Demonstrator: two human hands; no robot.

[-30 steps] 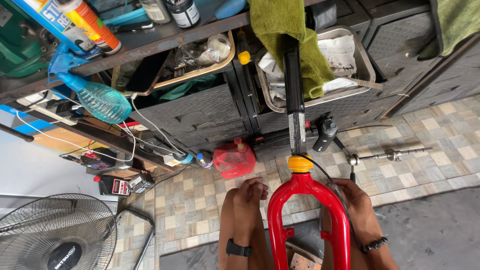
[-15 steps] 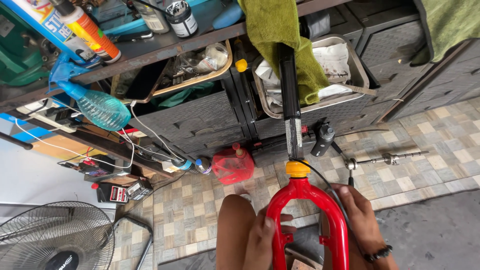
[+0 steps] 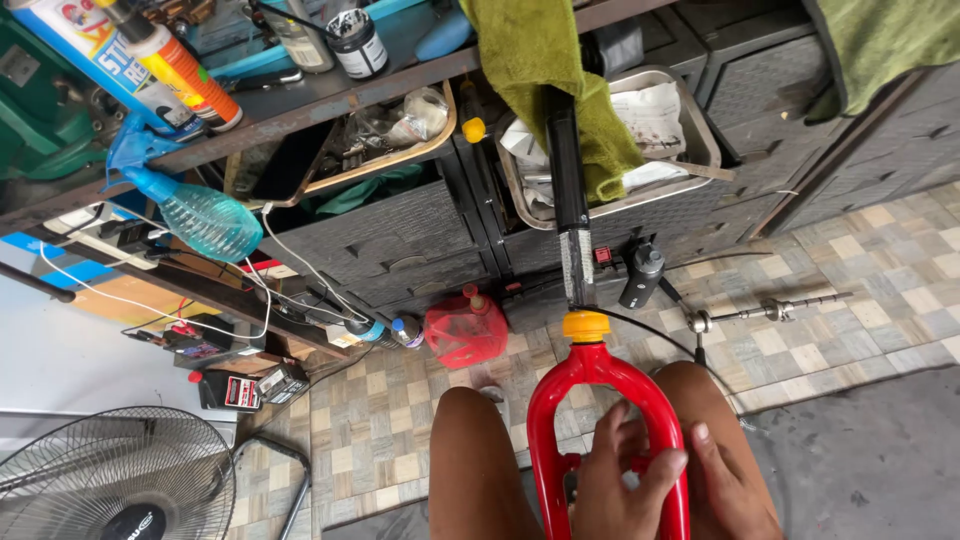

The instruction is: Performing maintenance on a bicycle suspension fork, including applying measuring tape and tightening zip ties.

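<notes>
At the lower left a floor fan is cut by the frame edge, only part of its wire guard showing; above it a blue spray bottle hangs tilted from the cluttered shelf, whose cans and tubes run out of the top of the picture; a red canister sits on the tiled floor just left of centre, near the dark drawers.

The red bicycle fork stands upright between the person's bare knees, its yellow ring and black steerer tube rising toward a green cloth that drapes over a metal tray; the lower fork legs pass out of the bottom edge, so how they end cannot be told.

The left hand lies over the fork's right leg, fingers curled loosely across the red tube, the wrist cut off below; the right hand sits just beside it, thumb pressed against the outside of that same leg, the remaining fingers hidden behind the tube, so its grip cannot be fully made out; further right an axle rod lies on the tiles.
</notes>
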